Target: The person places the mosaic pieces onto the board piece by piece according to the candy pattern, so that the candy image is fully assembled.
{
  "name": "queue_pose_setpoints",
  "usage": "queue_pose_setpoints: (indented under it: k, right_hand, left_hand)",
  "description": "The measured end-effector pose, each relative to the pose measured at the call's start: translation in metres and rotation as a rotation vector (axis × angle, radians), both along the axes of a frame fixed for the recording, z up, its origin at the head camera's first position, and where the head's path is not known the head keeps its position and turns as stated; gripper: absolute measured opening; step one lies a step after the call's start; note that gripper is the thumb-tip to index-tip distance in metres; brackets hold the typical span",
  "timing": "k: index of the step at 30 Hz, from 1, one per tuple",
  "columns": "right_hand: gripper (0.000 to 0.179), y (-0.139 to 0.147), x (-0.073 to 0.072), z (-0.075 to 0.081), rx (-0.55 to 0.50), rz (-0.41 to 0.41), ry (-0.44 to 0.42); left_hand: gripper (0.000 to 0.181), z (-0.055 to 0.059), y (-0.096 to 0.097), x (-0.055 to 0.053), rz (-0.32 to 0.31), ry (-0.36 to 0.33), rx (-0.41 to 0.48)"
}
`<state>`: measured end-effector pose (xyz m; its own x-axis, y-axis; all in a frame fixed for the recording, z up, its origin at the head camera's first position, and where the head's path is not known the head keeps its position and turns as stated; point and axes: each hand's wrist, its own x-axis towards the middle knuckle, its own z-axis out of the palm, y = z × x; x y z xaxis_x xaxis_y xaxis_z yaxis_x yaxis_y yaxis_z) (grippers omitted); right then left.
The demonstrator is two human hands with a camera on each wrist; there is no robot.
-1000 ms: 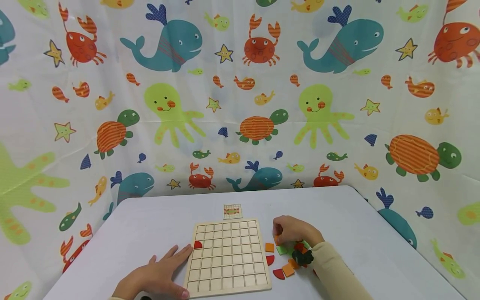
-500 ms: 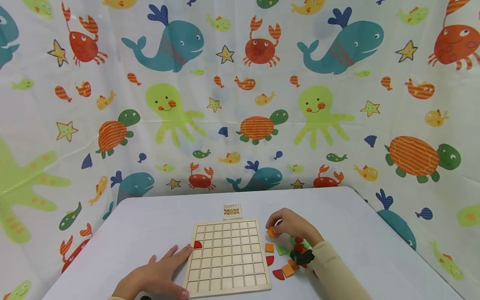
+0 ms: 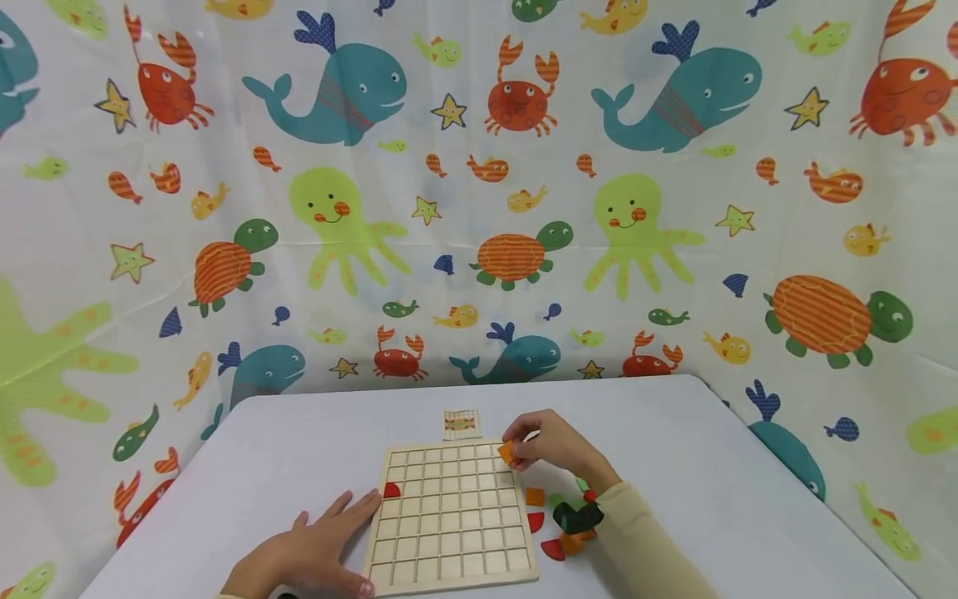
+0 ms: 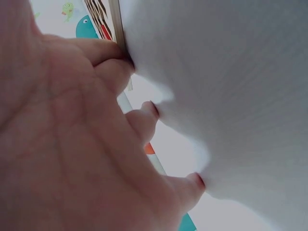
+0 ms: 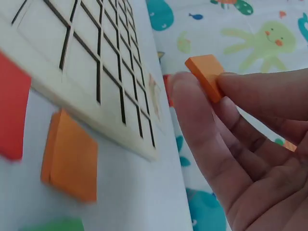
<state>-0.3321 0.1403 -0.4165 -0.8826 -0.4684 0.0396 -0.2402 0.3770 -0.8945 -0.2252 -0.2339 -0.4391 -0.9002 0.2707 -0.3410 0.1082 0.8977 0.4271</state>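
Observation:
A wooden grid board (image 3: 451,522) lies on the table, with one red quarter-circle piece (image 3: 392,490) in a cell near its left edge. My left hand (image 3: 318,545) rests with spread fingers along the board's left side; the left wrist view shows fingertips (image 4: 198,182) on the white tabletop. Above the board's far right corner, my right hand (image 3: 554,445) pinches an orange square tile (image 5: 208,74) between thumb and finger, tilted and off the board. Beyond the board's far edge lies a small picture card (image 3: 461,424) with a coloured pattern on a grid.
Loose pieces lie right of the board: an orange square (image 3: 535,497), red quarter-circles (image 3: 553,549), and several more partly hidden under the right wrist and its black camera (image 3: 578,517). A sea-animal printed cloth (image 3: 479,208) hangs behind the white table (image 3: 299,449).
My right hand has lifted the orange square tile from the loose pieces and carried it left to the board's far right corner. My left hand stays in place.

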Motion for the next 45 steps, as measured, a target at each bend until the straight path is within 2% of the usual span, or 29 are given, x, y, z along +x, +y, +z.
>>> queue_pose_setpoints:
  k: [6,11,20,27,36,45]
  right_hand:
    - [0.01,-0.024,-0.002,0.0,-0.027,0.055,0.038]
    - [0.007,-0.04,-0.001,0.003,-0.035,0.07,0.057]
    - [0.006,-0.065,-0.002,0.0,-0.053,0.11,0.022]
    - [0.004,-0.087,0.004,-0.003,-0.024,0.133,0.048]
    - [0.009,-0.115,0.009,-0.008,-0.027,0.185,0.025]
    - [0.014,-0.141,0.018,-0.01,0.021,0.153,-0.006]
  left_hand:
    - [0.116,0.001,-0.002,0.002,-0.011,0.01,0.001]
    - [0.116,0.0,-0.003,0.0,-0.016,0.008,0.0]
    - [0.117,-0.001,-0.005,-0.003,-0.027,0.008,0.001]
    - [0.114,0.001,-0.005,-0.002,-0.042,0.014,-0.012]
    - [0.118,0.0,-0.002,-0.002,-0.023,0.02,-0.005]
    - [0.115,0.003,-0.003,0.001,-0.045,0.025,-0.001]
